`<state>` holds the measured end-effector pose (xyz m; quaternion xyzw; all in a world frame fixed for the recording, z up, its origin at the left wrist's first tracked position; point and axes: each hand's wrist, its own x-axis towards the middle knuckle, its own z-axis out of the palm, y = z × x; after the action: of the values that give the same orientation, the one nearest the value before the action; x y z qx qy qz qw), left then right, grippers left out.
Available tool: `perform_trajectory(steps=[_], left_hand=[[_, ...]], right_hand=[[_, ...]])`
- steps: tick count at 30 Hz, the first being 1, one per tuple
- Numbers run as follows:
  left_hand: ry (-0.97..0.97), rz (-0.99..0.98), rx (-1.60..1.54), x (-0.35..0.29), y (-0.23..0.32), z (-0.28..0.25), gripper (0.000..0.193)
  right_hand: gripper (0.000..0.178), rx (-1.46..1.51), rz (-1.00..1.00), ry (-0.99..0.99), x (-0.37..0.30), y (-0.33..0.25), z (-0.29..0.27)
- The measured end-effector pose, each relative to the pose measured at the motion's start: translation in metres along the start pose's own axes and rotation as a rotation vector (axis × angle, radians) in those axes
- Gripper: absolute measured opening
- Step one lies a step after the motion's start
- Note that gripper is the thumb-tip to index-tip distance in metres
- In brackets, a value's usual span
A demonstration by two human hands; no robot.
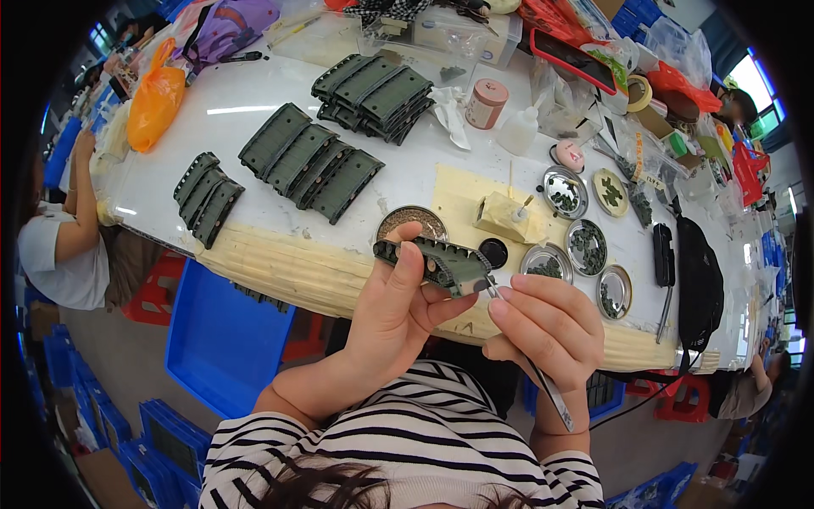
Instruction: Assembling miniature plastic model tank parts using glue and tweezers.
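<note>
My left hand (386, 310) grips a dark green moulded model part (462, 265) with a row of small round pieces along its side, held above the table's front edge. In my right hand (551, 327) is a pair of metal tweezers (553, 397), the tips touching or very close to the right end of that part. Just behind the part stands a round metal dish (444, 226) of small brown pieces. A black round cap (493, 253) lies near the tweezer tips. Small dark green pieces (588, 248) fill several round dishes on the right.
Similar green parts lie in a small group (208, 199), a wider group (309, 161) and a stack (373, 95). A cream block (513, 219) sits on yellow paper. Farther back are a pink canister (487, 104) and red-edged phone (572, 61). A blue bin (225, 331) sits lower left.
</note>
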<state>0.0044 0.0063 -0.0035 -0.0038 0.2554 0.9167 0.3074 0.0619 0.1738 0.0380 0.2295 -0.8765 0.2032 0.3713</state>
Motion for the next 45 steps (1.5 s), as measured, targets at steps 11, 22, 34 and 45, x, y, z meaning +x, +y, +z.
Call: perform_trajectory(steps=[11,22,34,45], left_hand=[[0.001,-0.005,-0.005,-0.002,-0.004,-0.002,0.036],[-0.031,0.026,-0.017,0.0,-0.007,-0.007,0.038],[-0.079,-0.338,-0.627,0.021,0.006,-0.014,0.052],[-0.081,-0.276,-0.544,0.021,0.004,-0.011,0.049]], right_hand=[[0.025,0.001,-0.022,-0.009,-0.002,0.0,0.003],[0.026,-0.043,-0.078,-0.033,-0.001,0.001,0.005],[0.03,0.026,0.0,0.077,-0.012,-0.01,0.001],[0.032,0.044,0.022,0.078,-0.011,-0.012,0.003]])
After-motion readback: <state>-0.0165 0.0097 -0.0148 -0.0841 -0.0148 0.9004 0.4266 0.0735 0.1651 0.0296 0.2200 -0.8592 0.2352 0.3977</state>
